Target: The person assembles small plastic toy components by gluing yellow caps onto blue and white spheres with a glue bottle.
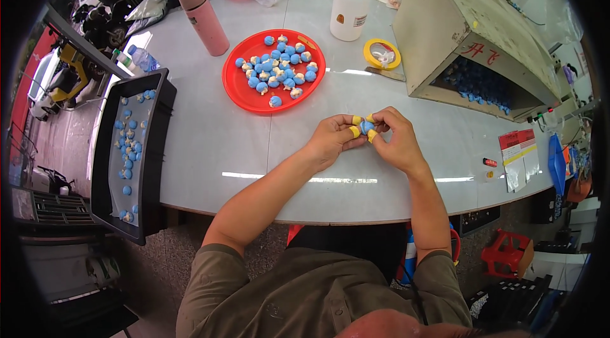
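Above the table, my left hand (329, 142) and my right hand (399, 142) meet, both closed on one small round blue piece (366, 127). Yellow tape wraps the thumbs and some fingertips of both hands. The fingers cover much of the piece, so its far side is hidden. Beyond my left hand lies a round red plate (236, 97) bearing many small blue-and-cream ball-shaped pieces (275, 101). Similar blue balls (127, 173) lie in a long black tray (164, 147) at the table's left edge.
Behind the plate stand a pink flask (206, 23) and a white squeeze bottle (351, 10). A yellow tape roll (394, 61) and a flat blade (385, 74) lie before a beige metal box (438, 26) with blue pieces inside. Printed cards (520, 160) rest at right; a red stool (505, 254) is below.
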`<state>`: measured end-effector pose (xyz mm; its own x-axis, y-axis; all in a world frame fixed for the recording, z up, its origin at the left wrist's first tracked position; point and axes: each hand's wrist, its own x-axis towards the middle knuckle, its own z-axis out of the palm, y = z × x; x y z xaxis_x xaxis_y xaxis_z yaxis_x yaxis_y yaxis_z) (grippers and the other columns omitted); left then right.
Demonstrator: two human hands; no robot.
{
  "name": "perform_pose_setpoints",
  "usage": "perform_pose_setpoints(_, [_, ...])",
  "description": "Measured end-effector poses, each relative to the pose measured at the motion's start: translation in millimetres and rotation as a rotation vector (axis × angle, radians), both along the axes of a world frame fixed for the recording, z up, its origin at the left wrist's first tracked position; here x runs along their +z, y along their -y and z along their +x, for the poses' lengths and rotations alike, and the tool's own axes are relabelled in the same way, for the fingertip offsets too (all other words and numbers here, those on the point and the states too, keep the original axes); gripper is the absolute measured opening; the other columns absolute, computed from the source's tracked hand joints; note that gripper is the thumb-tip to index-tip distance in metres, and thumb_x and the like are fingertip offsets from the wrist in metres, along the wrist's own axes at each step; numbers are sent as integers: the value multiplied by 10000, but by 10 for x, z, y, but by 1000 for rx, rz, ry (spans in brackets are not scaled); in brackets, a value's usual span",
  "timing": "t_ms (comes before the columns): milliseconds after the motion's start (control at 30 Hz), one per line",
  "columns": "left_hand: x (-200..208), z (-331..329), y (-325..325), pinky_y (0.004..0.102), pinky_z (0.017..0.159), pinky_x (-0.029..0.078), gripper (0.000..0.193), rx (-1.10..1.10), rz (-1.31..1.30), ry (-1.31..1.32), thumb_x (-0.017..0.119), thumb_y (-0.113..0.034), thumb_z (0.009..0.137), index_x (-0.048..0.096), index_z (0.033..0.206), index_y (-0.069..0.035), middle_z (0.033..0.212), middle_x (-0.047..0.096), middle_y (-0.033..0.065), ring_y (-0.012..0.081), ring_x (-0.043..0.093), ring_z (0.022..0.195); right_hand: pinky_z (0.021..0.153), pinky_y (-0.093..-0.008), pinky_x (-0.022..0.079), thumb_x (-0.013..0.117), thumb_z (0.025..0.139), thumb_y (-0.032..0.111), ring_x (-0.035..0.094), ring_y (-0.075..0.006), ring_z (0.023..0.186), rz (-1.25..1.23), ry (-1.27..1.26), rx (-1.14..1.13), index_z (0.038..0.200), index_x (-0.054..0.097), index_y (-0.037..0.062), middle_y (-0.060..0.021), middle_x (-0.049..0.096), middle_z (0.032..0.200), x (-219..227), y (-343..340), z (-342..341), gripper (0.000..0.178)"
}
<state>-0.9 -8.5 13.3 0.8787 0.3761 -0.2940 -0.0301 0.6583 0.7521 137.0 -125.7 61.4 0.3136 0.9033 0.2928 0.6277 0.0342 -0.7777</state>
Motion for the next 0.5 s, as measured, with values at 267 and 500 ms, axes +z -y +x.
perform_pose_setpoints(267, [18, 3, 17, 305, 920, 526, 245, 19, 27, -1, 560, -27, 918, 513, 1152, 30, 1130, 583, 113, 186, 605, 1048, 692, -293, 498, 629, 736, -33, 592, -200, 763, 5, 35, 8, 970, 603, -28, -100, 585, 881, 13, -5, -10, 235])
perform_pose_setpoints(500, [16, -6, 9, 298, 906, 536, 238, 18, 29, 10, 568, -30, 917, 516, 1141, 30, 1119, 588, 110, 184, 609, 1040, 691, -294, 499, 627, 730, -37, 592, -210, 760, 23, 62, 23, 963, 597, -23, -103, 582, 887, -5, -16, -17, 235])
